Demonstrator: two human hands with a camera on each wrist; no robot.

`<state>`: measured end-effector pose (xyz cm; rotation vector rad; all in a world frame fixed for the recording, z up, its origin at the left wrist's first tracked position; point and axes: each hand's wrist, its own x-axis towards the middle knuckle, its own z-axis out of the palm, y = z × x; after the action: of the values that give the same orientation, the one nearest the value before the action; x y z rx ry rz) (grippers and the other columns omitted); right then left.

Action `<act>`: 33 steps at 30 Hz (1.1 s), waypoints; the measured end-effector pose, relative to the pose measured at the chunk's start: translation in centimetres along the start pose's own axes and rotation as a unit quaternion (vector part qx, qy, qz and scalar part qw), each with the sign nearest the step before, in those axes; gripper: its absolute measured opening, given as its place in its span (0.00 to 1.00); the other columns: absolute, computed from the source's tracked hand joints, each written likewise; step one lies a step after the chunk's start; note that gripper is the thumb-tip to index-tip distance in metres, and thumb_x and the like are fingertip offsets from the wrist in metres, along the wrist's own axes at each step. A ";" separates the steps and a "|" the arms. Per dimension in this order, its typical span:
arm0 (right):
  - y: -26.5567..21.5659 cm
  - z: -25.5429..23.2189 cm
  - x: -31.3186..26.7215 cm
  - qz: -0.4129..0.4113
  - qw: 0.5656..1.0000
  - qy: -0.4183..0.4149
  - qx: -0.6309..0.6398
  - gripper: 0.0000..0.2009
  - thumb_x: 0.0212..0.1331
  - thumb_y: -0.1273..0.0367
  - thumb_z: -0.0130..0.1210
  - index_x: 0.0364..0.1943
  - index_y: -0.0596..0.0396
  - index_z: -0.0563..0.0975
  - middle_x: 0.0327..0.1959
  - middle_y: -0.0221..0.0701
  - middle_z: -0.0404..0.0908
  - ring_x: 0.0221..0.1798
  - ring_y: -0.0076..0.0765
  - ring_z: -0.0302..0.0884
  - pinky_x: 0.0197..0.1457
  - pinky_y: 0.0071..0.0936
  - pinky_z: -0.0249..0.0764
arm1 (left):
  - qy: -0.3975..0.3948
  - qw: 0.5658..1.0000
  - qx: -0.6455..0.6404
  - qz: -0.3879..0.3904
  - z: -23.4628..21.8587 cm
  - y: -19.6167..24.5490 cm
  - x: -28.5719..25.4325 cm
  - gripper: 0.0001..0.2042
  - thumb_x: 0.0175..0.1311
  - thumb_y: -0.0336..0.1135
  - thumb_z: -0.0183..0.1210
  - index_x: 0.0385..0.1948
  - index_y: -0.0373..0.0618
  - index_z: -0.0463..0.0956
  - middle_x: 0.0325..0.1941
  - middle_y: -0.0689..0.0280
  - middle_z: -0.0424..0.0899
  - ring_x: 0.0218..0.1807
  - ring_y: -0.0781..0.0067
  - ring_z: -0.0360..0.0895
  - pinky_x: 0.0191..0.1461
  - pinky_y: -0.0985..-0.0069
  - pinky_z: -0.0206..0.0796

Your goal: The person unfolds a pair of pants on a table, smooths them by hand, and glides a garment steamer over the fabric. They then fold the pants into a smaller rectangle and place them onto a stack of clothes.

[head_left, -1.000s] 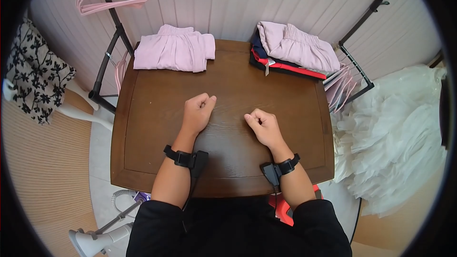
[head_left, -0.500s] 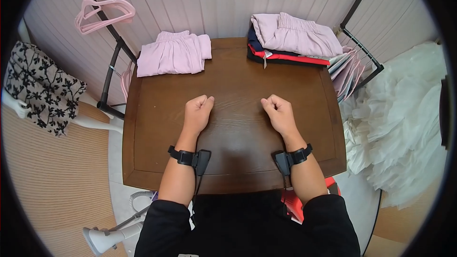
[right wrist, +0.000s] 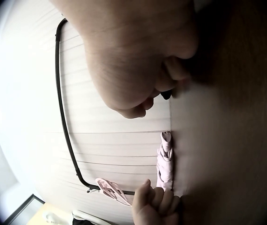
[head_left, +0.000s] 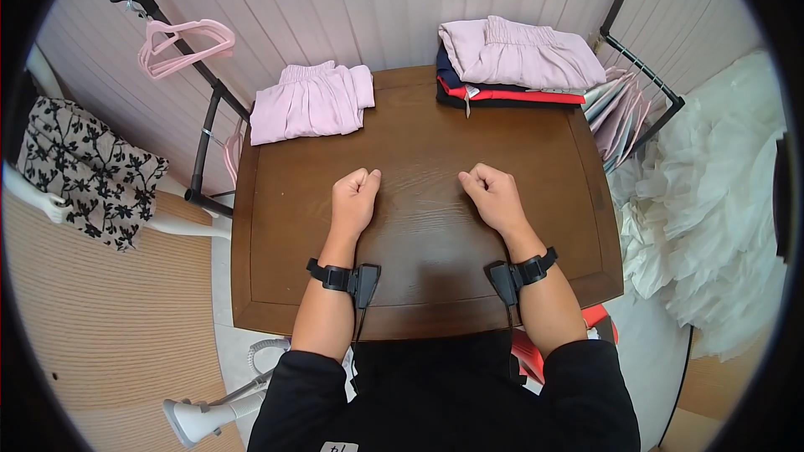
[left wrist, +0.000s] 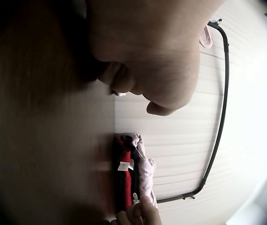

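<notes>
Both hands are curled into fists at the middle of the brown wooden table (head_left: 419, 276), with nothing visible in either. My left hand (head_left: 355, 199) sits left of centre, its thumb side turned inward. Opposite it, my right hand (head_left: 492, 199) mirrors that pose, a gap of bare wood between them. Folded pink clothing (head_left: 311, 105) lies at the far left corner, beyond the left fist. At the far right, another folded pink garment (head_left: 523, 54) tops a stack with red clothing (head_left: 523, 95) and dark pieces. In the wrist views, curled fingers (left wrist: 119, 79) show under each palm.
Pink hangers (head_left: 186, 46) hang on a black rack (head_left: 209, 113) at the left, near a mannequin's floral skirt (head_left: 92, 172). Right of the table are hanging pastel items (head_left: 618, 121) and a white ruffled gown (head_left: 703, 209). A grey-white appliance (head_left: 201, 420) stands low at the left.
The fists have moved farther apart, and the right one sits slightly farther forward. The head view has shifted, so the table appears more to the right. Both clothing piles stay put.
</notes>
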<state>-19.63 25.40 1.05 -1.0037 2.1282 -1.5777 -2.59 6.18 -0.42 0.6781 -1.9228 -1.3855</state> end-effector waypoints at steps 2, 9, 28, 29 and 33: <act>-0.1 -0.1 0.0 0.000 1.000 -0.005 -0.005 0.17 0.62 0.64 0.60 0.21 0.60 0.73 0.13 0.26 0.64 0.20 0.20 0.55 0.24 0.27 0.59 | -0.002 1.000 0.008 0.001 0.1 -0.9 0.4 0.22 0.69 0.32 0.57 0.15 0.49 0.53 0.18 0.79 0.54 0.23 0.88 0.48 0.25 0.79 0.43; 0.0 0.0 0.0 -0.014 1.000 0.012 0.007 0.15 0.61 0.64 0.60 0.23 0.61 0.75 0.13 0.31 0.67 0.19 0.24 0.59 0.24 0.28 0.61 | 0.185 0.958 0.220 0.024 -0.4 -0.2 8.0 0.13 0.59 0.38 0.64 0.31 0.36 0.75 0.36 0.52 0.79 0.41 0.57 0.77 0.48 0.64 0.69; -0.2 -0.3 0.0 -0.014 1.000 -0.006 0.010 0.14 0.60 0.64 0.60 0.25 0.62 0.76 0.14 0.36 0.71 0.18 0.29 0.64 0.25 0.30 0.64 | -0.088 0.918 0.387 -0.001 -6.6 0.0 3.2 0.25 0.60 0.30 0.49 0.61 0.26 0.67 0.69 0.38 0.65 0.72 0.45 0.62 0.74 0.64 0.54; -0.2 -0.3 0.1 -0.016 1.000 -0.006 0.005 0.14 0.60 0.64 0.60 0.25 0.61 0.77 0.14 0.36 0.71 0.18 0.29 0.65 0.25 0.31 0.64 | -0.119 0.930 0.349 0.002 -7.1 0.5 1.6 0.25 0.58 0.27 0.49 0.60 0.26 0.67 0.69 0.40 0.65 0.72 0.46 0.63 0.74 0.64 0.54; 0.1 -0.1 0.1 -0.010 1.000 0.007 -0.010 0.11 0.61 0.66 0.60 0.29 0.61 0.78 0.17 0.31 0.74 0.22 0.23 0.69 0.29 0.26 0.69 | -0.194 0.936 0.293 0.016 -7.7 4.1 -4.5 0.23 0.53 0.22 0.50 0.55 0.29 0.72 0.68 0.44 0.69 0.70 0.46 0.65 0.73 0.65 0.57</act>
<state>-19.83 25.40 0.97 -1.0261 2.1532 -1.5797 6.05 6.08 4.23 0.6660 -2.6985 -0.9627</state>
